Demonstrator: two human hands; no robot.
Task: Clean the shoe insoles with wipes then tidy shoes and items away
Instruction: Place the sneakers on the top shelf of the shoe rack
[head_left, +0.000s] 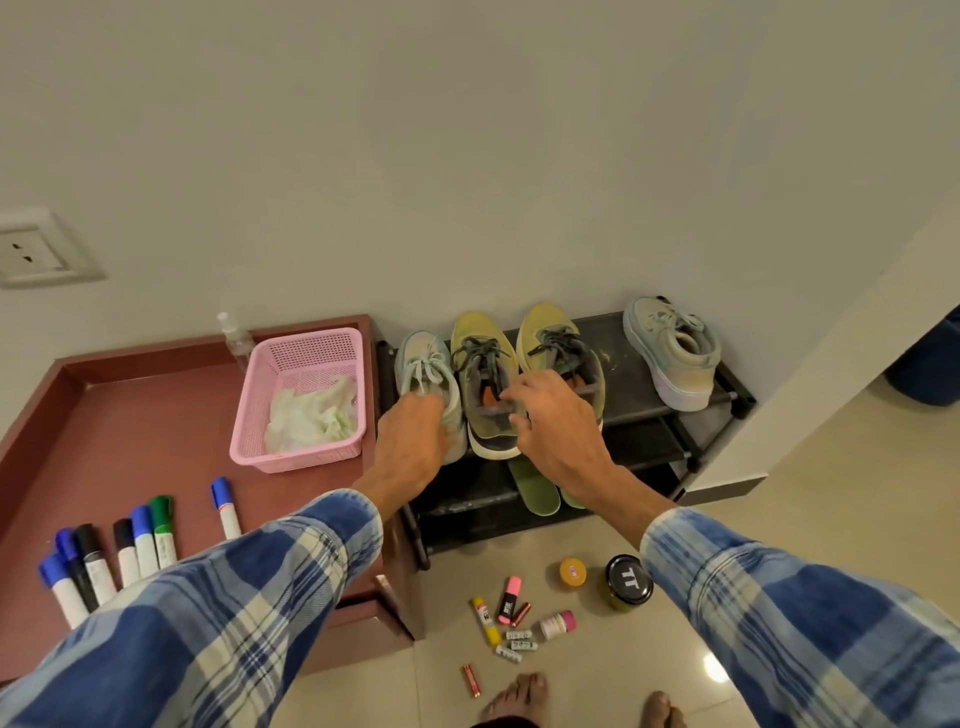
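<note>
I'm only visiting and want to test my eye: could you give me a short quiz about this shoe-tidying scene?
1. True or false: the crumpled white wipes lie in the pink plastic basket.
2. How many shoes stand on the black shoe rack top shelf? A two, B four, C six.
3. Which of the person's hands holds the heel of the leftmost pale blue lace-up sneaker?
Key: 1 true. 2 B. 3 the left hand; the right hand grips the yellow mesh sneakers.
</note>
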